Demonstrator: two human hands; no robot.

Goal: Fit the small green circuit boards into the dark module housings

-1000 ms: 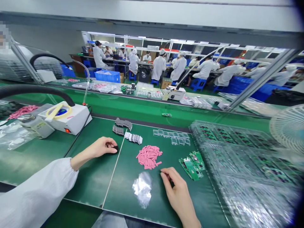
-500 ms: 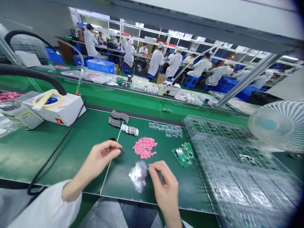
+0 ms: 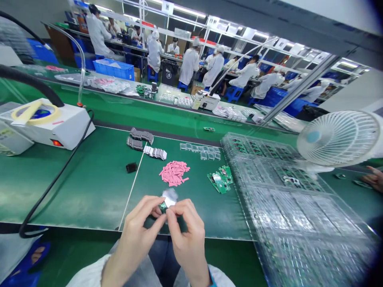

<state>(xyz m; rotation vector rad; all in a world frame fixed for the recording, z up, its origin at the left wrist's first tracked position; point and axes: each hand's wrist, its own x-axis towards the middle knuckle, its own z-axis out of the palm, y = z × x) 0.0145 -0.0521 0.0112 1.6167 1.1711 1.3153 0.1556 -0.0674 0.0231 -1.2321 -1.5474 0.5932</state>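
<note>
My left hand [image 3: 140,225] and my right hand [image 3: 187,227] meet near the front edge of the green mat. Between their fingertips is a small piece with a green and a whitish face [image 3: 163,206], partly hidden; the fingers of both hands are closed on it. Just behind it lies a pile of clear film pieces [image 3: 170,194]. Further back is a heap of pink strips [image 3: 174,173]. Green circuit boards [image 3: 221,179] lie to the right. A small black piece [image 3: 131,167] rests on the left. Grey and white stacked pieces [image 3: 140,135] stand behind.
Clear trays [image 3: 278,199] with boards fill the right side, beside a white fan [image 3: 338,139]. A white box [image 3: 50,127] with tape and a black cable is at left. Another person's hand [image 3: 374,178] shows at far right. Several people work in the background.
My hands have come together from either side of the film pile and now hold the small piece. The black piece, mostly hidden before, shows fully. The view has shifted.
</note>
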